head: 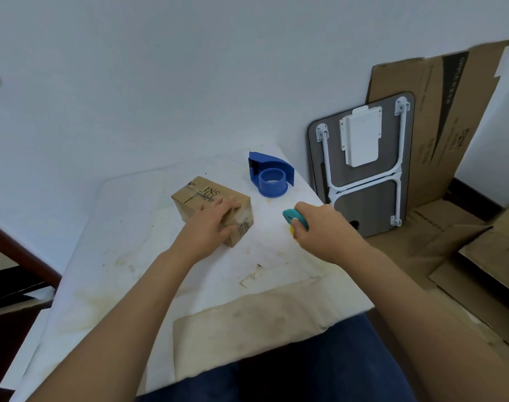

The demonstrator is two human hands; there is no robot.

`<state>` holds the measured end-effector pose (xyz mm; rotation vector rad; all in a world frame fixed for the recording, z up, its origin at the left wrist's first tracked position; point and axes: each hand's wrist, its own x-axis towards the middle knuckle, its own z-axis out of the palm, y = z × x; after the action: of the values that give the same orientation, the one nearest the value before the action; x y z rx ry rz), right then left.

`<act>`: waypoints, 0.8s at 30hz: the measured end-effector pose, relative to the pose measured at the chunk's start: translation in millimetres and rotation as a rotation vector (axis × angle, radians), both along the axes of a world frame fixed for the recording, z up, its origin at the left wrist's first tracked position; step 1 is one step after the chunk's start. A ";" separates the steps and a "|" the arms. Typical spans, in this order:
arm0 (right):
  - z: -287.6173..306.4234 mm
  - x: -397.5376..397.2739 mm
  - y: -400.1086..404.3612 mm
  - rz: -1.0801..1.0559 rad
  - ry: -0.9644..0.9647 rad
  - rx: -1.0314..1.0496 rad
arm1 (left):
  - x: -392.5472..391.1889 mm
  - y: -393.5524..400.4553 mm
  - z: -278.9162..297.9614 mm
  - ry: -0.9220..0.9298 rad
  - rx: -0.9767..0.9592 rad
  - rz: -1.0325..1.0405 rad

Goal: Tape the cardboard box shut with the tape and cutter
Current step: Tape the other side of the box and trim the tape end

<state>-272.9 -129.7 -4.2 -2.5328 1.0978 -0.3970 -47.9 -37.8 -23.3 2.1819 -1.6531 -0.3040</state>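
Curled tight around a small teal cutter (294,218), the right hand (319,230) holds it just above the white table (131,256), a little to the right of the cardboard box (206,201). Flat on the box's near end, the left hand (215,224) presses down with fingers spread, likely so the box stays put. Behind them, the blue tape holder (269,177) sits alone, well apart from both hands.

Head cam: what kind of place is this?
Likely a home room used as a makeshift packing spot: a stained white table cover, flattened cardboard and a folded lap table leaning on the wall.
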 end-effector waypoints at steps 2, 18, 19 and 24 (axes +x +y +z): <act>-7.9 14.1 -2.0 0.022 0.031 -0.046 | 9.8 6.3 0.0 0.024 0.007 -0.030; -13.9 70.3 -6.4 0.007 -0.480 0.213 | 13.7 8.3 -6.4 0.070 -0.286 -0.020; -11.5 77.7 -5.5 0.019 -0.542 0.268 | 11.8 4.7 -11.7 0.064 -0.339 -0.018; -11.9 107.2 -4.4 0.077 -0.591 0.378 | 14.9 -3.3 -29.8 -0.041 -0.499 0.024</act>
<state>-165.8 -134.0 -16.2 -1.9321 0.7547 -0.7719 -33.0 -41.2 -53.1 1.8359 -1.5208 0.1501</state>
